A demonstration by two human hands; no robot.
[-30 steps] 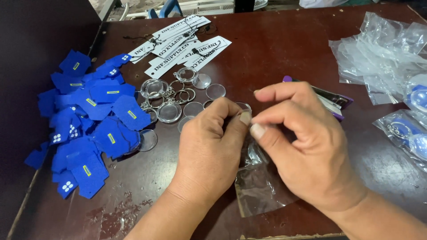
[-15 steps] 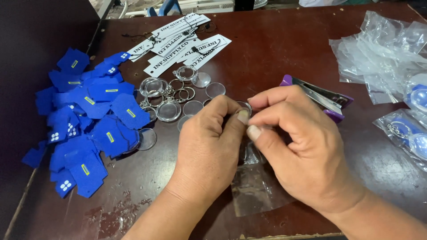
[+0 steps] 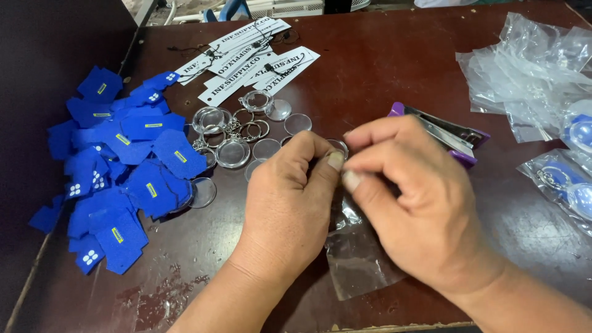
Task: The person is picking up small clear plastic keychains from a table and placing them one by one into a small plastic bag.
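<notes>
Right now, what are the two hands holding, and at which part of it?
Both hands, left hand and right hand, pinch a small clear round keychain piece at its rim with thumbs and fingertips; its lower part is hidden.

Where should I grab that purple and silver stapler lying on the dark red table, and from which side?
Grip the purple and silver stapler across its long sides near the exposed far end, coming from above. It lies flat and angled on the dark red table, and the right hand covers its near end.
</notes>
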